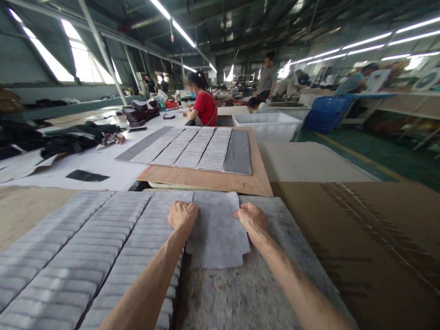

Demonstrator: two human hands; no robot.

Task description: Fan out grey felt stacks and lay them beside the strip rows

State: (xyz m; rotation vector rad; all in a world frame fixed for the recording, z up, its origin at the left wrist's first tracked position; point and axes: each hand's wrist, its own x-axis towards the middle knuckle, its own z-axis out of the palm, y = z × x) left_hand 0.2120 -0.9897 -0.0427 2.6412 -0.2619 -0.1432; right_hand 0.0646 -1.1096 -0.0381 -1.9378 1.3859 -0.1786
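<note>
A light grey fabric piece [216, 233] with notched lower corners lies over the worn grey board in front of me. My left hand [183, 213] is closed at its left edge, fingers curled under and partly hidden. Closed in a pinch, my right hand [252, 217] grips the piece's right edge near the top. Left of the piece run rows of overlapping grey fabric pieces [117, 238], laid like shingles. The bare worn board [220, 298] shows below and to the right of the piece.
Beyond stands a wooden board [202, 178] bearing more overlapping rows [195, 149]. Brown cardboard [364, 238] lies to the right. Dark cloth [79, 140] is heaped on the white table [99, 160] at left. A person in red [205, 107] sits ahead, beside a white bin [266, 126].
</note>
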